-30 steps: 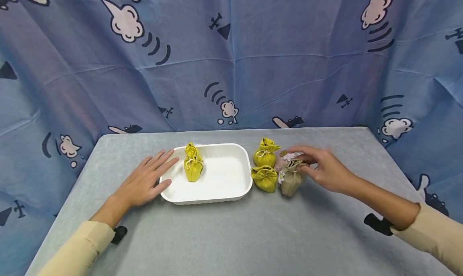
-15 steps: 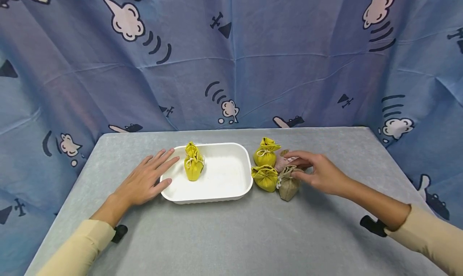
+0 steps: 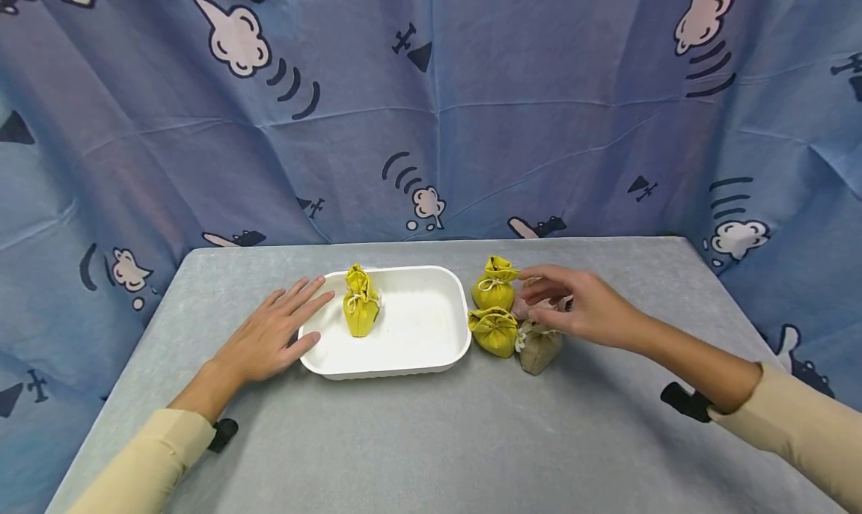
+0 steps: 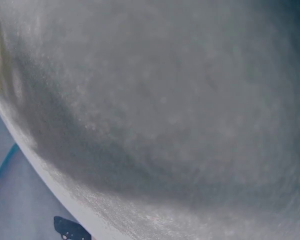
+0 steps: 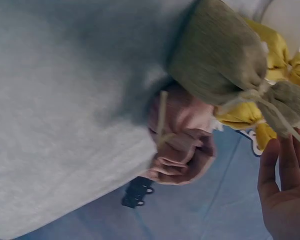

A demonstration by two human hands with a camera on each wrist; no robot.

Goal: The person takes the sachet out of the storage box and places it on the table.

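My left hand (image 3: pixel 266 338) lies with spread, straight fingers at the left rim of a white tray (image 3: pixel 417 364). One yellow drawstring pouch (image 3: pixel 361 308) stands inside that tray. Over the pouches right of the tray hovers my right hand (image 3: pixel 572 304), its fingers loosely bent and holding nothing. Its fingertips are close to the top of the back yellow pouch (image 3: pixel 494 289); whether they touch it I cannot tell. A front yellow pouch (image 3: pixel 494 334), an olive-brown pouch (image 5: pixel 220 55) and a pink pouch (image 5: pixel 182 135) stand close together beneath. The hand partly covers the pink pouch in the head view.
A grey table (image 3: pixel 417 447) carries everything. Behind it hangs a blue patterned cloth (image 3: pixel 471 140). A black strap (image 3: pixel 687 402) sits on the right wrist, and another dark wrist device (image 3: pixel 222 435) on the left. The left wrist view shows mostly grey tabletop.
The olive-brown pouch, held by its neck at first, was set down beside the front yellow pouch and released. My right hand then moved up and left. The left hand stayed put.
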